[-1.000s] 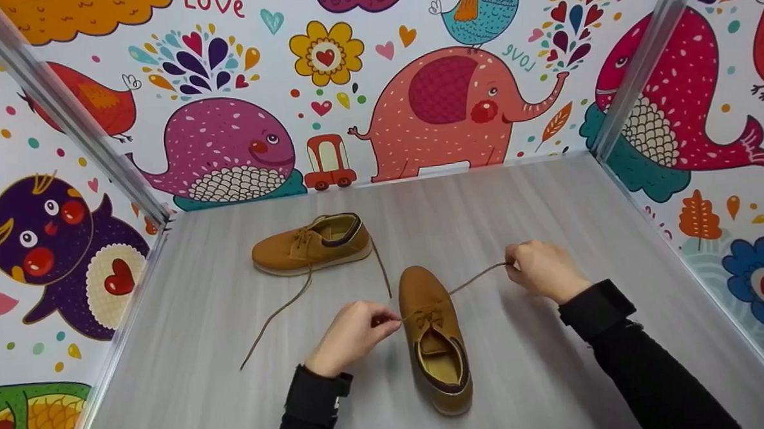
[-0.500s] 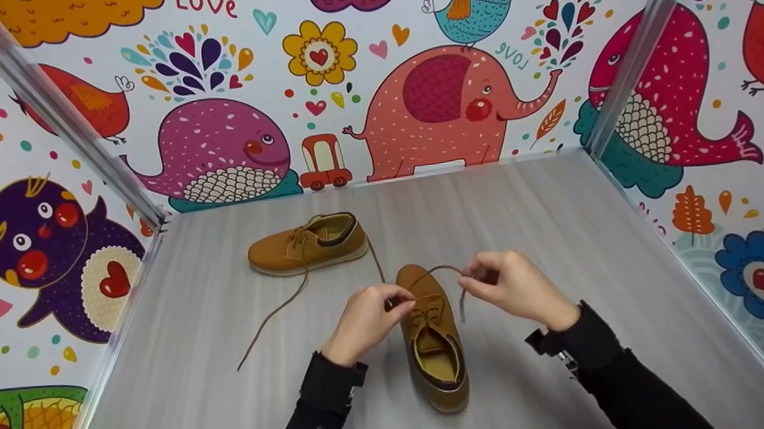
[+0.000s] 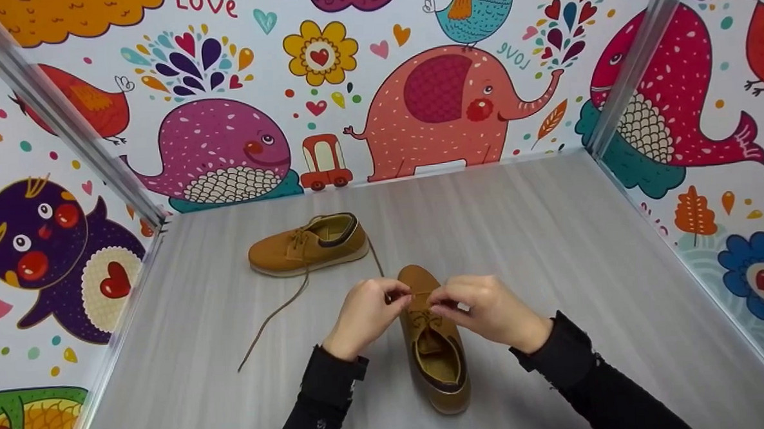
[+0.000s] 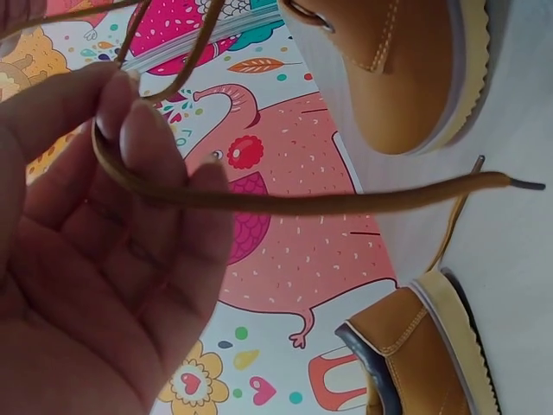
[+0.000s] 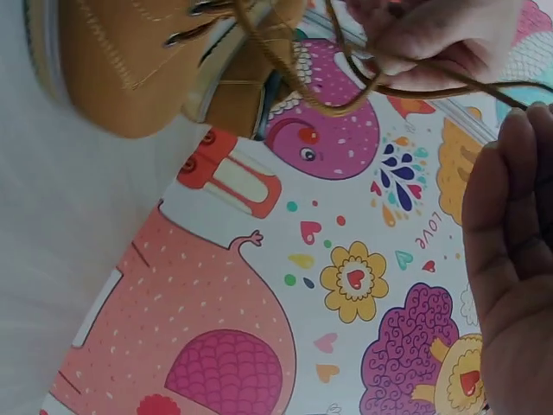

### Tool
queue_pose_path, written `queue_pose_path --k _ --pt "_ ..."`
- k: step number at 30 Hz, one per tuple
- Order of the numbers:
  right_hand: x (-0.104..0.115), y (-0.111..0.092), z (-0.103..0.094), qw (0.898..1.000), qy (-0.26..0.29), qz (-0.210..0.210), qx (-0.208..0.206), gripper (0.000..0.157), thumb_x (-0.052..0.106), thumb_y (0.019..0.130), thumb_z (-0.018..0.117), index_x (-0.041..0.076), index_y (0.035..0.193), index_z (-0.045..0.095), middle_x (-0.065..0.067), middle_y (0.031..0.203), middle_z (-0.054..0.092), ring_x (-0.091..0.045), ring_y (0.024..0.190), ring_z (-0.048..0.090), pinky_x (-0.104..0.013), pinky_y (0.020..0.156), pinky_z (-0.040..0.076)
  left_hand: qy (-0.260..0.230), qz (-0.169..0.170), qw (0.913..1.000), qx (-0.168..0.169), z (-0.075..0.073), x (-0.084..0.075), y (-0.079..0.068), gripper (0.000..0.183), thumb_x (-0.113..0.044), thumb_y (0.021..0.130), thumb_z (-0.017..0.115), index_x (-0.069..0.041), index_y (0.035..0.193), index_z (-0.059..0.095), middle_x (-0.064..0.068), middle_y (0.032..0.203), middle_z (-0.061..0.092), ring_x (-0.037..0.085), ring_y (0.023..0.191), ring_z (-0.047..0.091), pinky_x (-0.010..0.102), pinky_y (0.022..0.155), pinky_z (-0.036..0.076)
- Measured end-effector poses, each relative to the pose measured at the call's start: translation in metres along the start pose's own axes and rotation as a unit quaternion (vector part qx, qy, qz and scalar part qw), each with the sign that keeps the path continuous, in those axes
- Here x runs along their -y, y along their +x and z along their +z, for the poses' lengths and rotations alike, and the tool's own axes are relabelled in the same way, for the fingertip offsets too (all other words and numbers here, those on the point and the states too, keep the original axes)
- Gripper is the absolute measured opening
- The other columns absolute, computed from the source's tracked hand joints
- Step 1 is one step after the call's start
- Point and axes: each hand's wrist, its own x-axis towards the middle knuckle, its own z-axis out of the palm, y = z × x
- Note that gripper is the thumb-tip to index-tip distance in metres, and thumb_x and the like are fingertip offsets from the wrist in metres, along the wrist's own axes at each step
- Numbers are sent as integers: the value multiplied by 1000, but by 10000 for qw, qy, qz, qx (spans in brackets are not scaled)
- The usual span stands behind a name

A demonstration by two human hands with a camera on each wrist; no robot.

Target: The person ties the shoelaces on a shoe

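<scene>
A tan lace-up shoe stands upright on the floor, toe pointing away from me, between my two hands. My left hand pinches one of its brown laces between thumb and forefinger. In the left wrist view that lace bends round the fingers and its dark tip hangs free. My right hand pinches the other lace above the shoe's eyelets. In the right wrist view a lace loop hangs beside my left hand, and a strand stretches across to the right fingertips. The hands are close together over the tongue.
The matching tan shoe lies farther back on the left, toe pointing left, its lace trailing over the grey floor. Walls with cartoon animals and metal corner rails enclose the floor at the back and both sides.
My right hand has come in from the far right with its lace, over the shoe and near the left hand. My left hand has shifted slightly up and right, still pinching its lace.
</scene>
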Motion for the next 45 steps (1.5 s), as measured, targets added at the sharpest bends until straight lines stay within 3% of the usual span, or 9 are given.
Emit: queue_pose_path --k 8,12,16,21,24,28,34,41,45 --pt "-13 -16 9 9914 -961 5 891 19 3 80 82 8 96 73 1 82 65 -9 69 60 -19 61 49 -20 -81 9999 80 0 1 -4 9 -17 93 72 -11 94 77 -3 86 72 5 69 60 23 61 48" --pt "-21 -25 8 9903 -673 350 1161 17 3 85 77 6 102 74 0 86 67 -9 73 63 -20 64 50 -70 -129 9998 106 0 2 -7 9 -19 93 72 -12 94 77 -5 84 71 5 69 59 23 61 47" --pt "-30 -34 5 9910 -419 957 834 17 -2 88 73 4 103 74 -2 89 69 -9 75 64 -22 65 52 -106 -197 9996 154 1 3 -10 9 -19 93 72 -12 94 77 -6 83 71 4 68 59 23 60 47" --pt "-41 -45 14 9756 -653 1750 1156 22 -1 86 75 3 108 73 -1 86 67 -9 71 60 -26 63 51 -112 -178 9996 169 3 4 -14 8 -20 93 72 -13 94 77 -8 81 70 3 67 58 22 59 47" --pt "-44 -50 23 9681 -546 1842 1608 19 5 88 75 4 107 73 -1 87 65 -10 74 61 -26 64 51 -135 -177 9996 155 2 4 -16 8 -19 93 72 -13 93 77 -8 81 69 4 66 57 23 59 46" --pt "-47 -54 27 9707 -577 1743 1553 9 8 88 76 8 97 74 1 85 66 -10 74 62 -25 65 52 -135 -166 9996 158 2 6 -17 8 -20 93 72 -14 94 77 -8 81 69 4 66 57 23 59 46" --pt "-61 -69 2 9609 -886 2264 1327 9 3 83 78 7 91 74 -1 84 69 -12 70 65 -29 64 54 -23 -226 9997 96 -1 15 -24 9 -19 94 70 -13 96 77 -6 85 70 5 70 59 25 63 48" --pt "-71 -93 -40 9128 -2172 3238 1214 10 -1 79 80 4 87 75 -8 82 69 -25 72 66 -42 63 53 30 -424 9991 56 -5 29 -32 8 -17 93 70 -12 91 76 -6 82 69 7 71 61 27 64 49" --pt "-61 -86 -26 9251 -1736 3052 1447 27 1 76 83 1 102 74 -12 92 72 -24 73 67 -41 68 56 -22 -478 9985 248 -2 31 -32 9 -20 93 71 -13 92 77 -8 82 69 7 71 59 26 65 48"
